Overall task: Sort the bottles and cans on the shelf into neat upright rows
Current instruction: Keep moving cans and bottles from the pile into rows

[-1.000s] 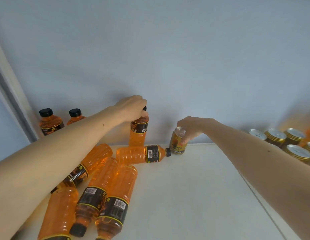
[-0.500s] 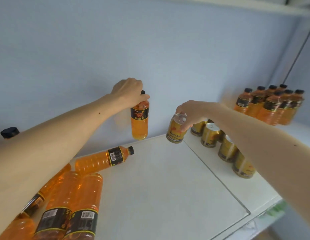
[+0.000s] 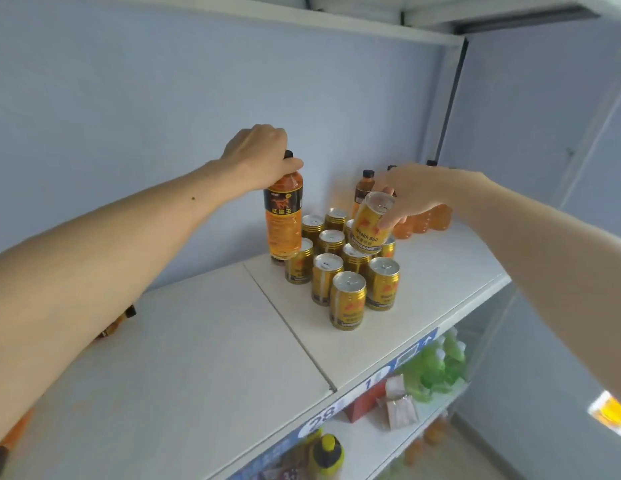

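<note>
Head view: left hand [image 3: 259, 155] curled round neck of orange bottle [image 3: 283, 216], held upright just beside cluster of gold cans [image 3: 340, 271] standing on white shelf [image 3: 205, 348]; right hand [image 3: 414, 192] pinching tilted gold can [image 3: 371, 223] by its rim above same cluster; more bottles [image 3: 423, 220] upright behind.

Retail shop, stocked display shelving. White shelf [image 3: 423, 285] carries many identical gold cans [image 3: 348, 301] and orange bottles [image 3: 421, 220]; blue price strip [image 3: 371, 379] with numerals on its front edge. Packaged goods [image 3: 430, 368] on tier below.
</note>
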{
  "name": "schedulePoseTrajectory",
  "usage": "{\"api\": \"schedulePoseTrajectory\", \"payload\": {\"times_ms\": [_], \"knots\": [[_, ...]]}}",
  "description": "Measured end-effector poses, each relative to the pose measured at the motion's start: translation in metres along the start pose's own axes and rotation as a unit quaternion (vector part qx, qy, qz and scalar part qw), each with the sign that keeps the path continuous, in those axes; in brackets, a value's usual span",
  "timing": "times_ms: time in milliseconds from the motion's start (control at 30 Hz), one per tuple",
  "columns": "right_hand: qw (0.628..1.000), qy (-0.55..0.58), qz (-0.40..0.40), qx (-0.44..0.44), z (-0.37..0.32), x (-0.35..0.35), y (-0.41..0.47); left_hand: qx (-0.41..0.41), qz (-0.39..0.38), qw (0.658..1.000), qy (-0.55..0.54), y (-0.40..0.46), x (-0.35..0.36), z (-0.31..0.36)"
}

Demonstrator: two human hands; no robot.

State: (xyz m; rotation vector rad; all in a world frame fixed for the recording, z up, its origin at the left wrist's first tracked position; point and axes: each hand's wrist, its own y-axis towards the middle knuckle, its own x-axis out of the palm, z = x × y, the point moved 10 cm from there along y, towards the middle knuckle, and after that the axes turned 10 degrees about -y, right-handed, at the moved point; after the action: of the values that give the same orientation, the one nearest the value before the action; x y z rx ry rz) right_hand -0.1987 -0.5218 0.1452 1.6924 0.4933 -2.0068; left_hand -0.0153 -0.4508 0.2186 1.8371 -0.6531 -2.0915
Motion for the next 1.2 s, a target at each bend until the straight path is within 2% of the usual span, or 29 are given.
{"api": "schedulePoseTrajectory", "payload": {"times_ms": [167,333,533,733,1033,1200], "knots": [[0.999,-0.027,-0.023,-0.006,0.08,0.023,-0.023,-0.023,0.01,0.999,-0.022,0.029,0.026,0.066],[0.996,-0.038,-0.07,-0.037,0.121,0.071,-0.022,-0.039,0.017,0.999,-0.019,0.055,0.055,0.11],[0.987,-0.042,-0.124,-0.098,0.111,0.134,-0.002,-0.031,0.016,0.999,0.003,0.089,0.079,0.133],[0.975,-0.044,-0.174,-0.134,0.096,0.164,0.011,-0.018,0.025,0.999,0.009,0.111,0.091,0.14],[0.971,-0.049,-0.171,-0.158,0.089,0.168,0.023,-0.008,0.015,1.0,0.015,0.137,0.11,0.144],[0.973,0.003,-0.177,-0.144,0.114,0.158,0.025,0.002,0.017,1.0,0.009,0.153,0.121,0.157]]}}
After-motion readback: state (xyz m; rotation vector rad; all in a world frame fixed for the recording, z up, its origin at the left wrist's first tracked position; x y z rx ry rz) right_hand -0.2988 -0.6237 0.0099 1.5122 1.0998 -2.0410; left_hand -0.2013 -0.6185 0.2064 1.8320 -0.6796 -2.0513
